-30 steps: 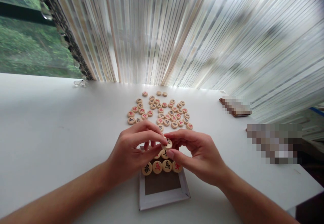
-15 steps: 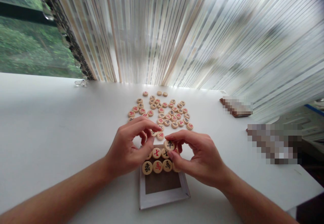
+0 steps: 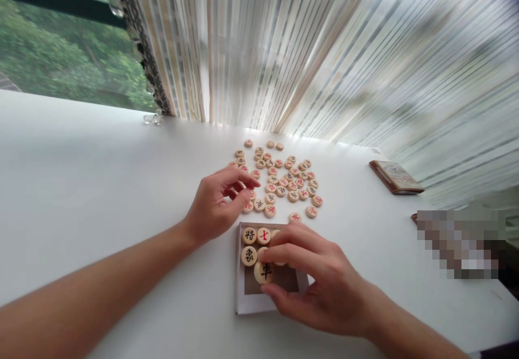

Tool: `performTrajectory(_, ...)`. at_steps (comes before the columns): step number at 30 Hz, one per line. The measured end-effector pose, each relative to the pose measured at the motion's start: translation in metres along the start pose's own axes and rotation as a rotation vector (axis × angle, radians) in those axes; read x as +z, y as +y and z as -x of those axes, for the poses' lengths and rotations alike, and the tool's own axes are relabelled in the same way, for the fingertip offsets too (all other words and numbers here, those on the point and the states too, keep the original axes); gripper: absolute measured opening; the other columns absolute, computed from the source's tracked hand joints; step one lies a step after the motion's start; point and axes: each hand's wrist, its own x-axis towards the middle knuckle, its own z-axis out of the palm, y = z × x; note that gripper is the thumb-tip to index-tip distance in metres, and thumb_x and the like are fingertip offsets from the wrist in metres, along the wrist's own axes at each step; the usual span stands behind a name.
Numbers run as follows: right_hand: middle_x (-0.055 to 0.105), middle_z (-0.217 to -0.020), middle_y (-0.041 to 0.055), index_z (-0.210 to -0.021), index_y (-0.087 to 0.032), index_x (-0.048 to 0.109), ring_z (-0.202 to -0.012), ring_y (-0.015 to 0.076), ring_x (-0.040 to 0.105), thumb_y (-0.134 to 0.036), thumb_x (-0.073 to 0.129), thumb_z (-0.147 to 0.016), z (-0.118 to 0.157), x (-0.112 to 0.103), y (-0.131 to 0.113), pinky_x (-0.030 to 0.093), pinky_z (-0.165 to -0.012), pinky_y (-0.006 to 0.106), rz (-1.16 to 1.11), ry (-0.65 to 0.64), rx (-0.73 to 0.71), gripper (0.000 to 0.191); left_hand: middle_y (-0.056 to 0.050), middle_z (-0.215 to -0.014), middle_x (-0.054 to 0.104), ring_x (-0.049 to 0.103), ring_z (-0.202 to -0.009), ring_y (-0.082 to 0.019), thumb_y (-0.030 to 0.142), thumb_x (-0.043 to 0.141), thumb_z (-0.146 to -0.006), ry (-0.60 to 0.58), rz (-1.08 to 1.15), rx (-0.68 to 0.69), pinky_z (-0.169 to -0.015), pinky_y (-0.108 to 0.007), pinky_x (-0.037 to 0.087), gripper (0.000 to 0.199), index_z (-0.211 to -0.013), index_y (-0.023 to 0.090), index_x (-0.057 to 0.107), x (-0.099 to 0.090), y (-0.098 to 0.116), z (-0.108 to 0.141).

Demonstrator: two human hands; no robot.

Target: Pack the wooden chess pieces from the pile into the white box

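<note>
White, smooth tabletop (image 3: 121, 305) spreads beneath my left hand (image 3: 217, 199), loosely parted and seemingly unladen, and my right hand (image 3: 324, 272). Under the right sits a shallow white rectangular box (image 3: 255, 304); over it I'm pinching a round, black-marked, pale-wood disc (image 3: 263, 273). Slack pinching could tip it; crowding could jostle neighbouring round wooden discs (image 3: 248, 256).

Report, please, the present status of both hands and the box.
Right hand: grip on black-marked disc, over box. Left hand: looks empty, near loose discs. Right hand hides part of box.
</note>
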Motion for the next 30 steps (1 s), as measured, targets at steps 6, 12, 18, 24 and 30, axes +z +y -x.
performTrajectory(6,0.074,-0.097,0.0088,-0.113,-0.018,0.071,-0.087,0.0213,0.063,-0.017,0.073,-0.093,0.004,0.005,-0.001,0.058,-0.081,0.033,0.006,-0.088,-0.001,0.020,-0.006,-0.088,0.077,0.071,-0.075,-0.016,0.015,0.065,-0.085,0.003,-0.003,0.006,-0.062,-0.023,0.057,0.013,-0.090,0.015,0.077,0.001,0.000,0.000)
performTrajectory(12,0.074,-0.095,0.0093,-0.111,-0.015,0.073,-0.086,0.0225,0.061,-0.018,0.075,-0.092,0.004,0.008,-0.002,0.056,-0.080,0.036,0.027,-0.138,-0.004,0.019,-0.008,-0.090,0.076,0.071,-0.076,-0.016,0.014,0.064,-0.085,-0.004,0.006,-0.001,-0.062,-0.024,0.057,0.016,-0.091,0.014,0.078,0.002,-0.002,0.000)
performTrajectory(18,0.074,-0.093,0.0078,-0.106,-0.017,0.076,-0.087,0.0219,0.061,-0.017,0.074,-0.096,0.007,0.012,0.001,0.055,-0.081,0.035,0.045,-0.158,-0.013,0.011,-0.008,-0.091,0.075,0.072,-0.077,-0.017,0.012,0.063,-0.083,-0.011,0.027,-0.011,-0.062,-0.024,0.058,0.016,-0.090,0.014,0.078,0.002,-0.002,0.000)
performTrajectory(24,0.071,-0.087,0.0073,-0.098,-0.018,0.080,-0.083,0.0204,0.057,-0.017,0.071,-0.099,0.007,0.008,-0.001,0.051,-0.073,0.033,0.048,-0.191,-0.032,0.009,-0.008,-0.091,0.076,0.072,-0.077,-0.017,0.013,0.064,-0.083,-0.011,0.033,-0.022,-0.061,-0.024,0.057,0.016,-0.090,0.013,0.078,0.003,-0.002,0.000)
performTrajectory(30,0.067,-0.091,0.0089,-0.105,-0.019,0.083,-0.088,0.0221,0.056,-0.019,0.065,-0.104,0.007,0.003,0.000,0.050,-0.076,0.034,0.092,-0.312,-0.009,0.018,-0.008,-0.091,0.075,0.072,-0.077,-0.017,0.014,0.063,-0.083,-0.010,0.034,-0.019,-0.060,-0.024,0.056,0.016,-0.089,0.013,0.078,0.004,-0.004,0.000)
